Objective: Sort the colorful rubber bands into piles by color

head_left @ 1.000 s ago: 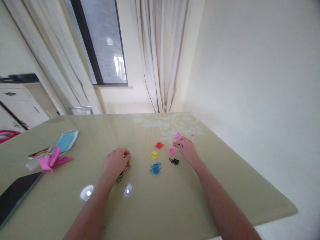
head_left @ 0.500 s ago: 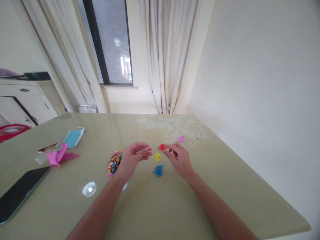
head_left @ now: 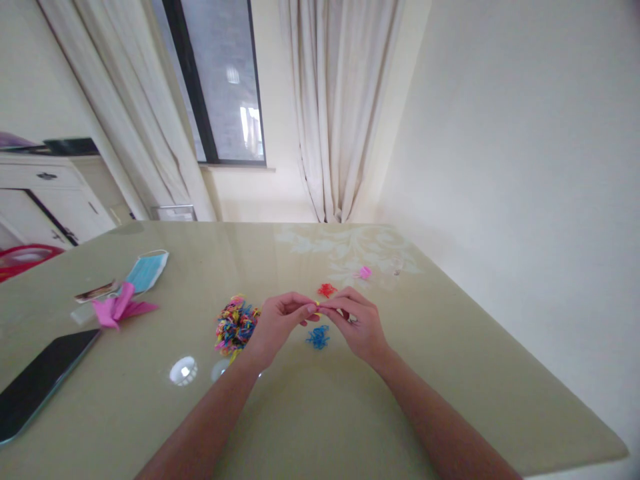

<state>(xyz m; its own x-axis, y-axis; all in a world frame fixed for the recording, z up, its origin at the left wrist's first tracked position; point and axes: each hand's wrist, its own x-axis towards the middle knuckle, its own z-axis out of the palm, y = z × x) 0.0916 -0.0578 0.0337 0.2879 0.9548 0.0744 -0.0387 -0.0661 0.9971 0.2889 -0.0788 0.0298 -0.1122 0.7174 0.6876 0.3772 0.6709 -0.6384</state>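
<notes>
My left hand and my right hand meet fingertip to fingertip above the table, both pinched closed. A bit of yellow shows at their tips; whether it is held or belongs to the small yellow heap behind them, I cannot tell. Just beyond the fingers lies a little heap of red rubber bands. Nearer to me, below the fingertips, is a heap of blue rubber bands. Beside my left wrist a larger mixed pile of coloured rubber bands is partly covered by the hand.
A pink piece and a small clear object lie beyond my right hand. To the left are a pink folded-paper figure, a blue face mask and a black phone. A wall borders the table's right side.
My left hand has moved right and my right hand has drawn away from the red heap, so their fingertips meet. More of the mixed pile shows, while the yellow heap is mostly hidden.
</notes>
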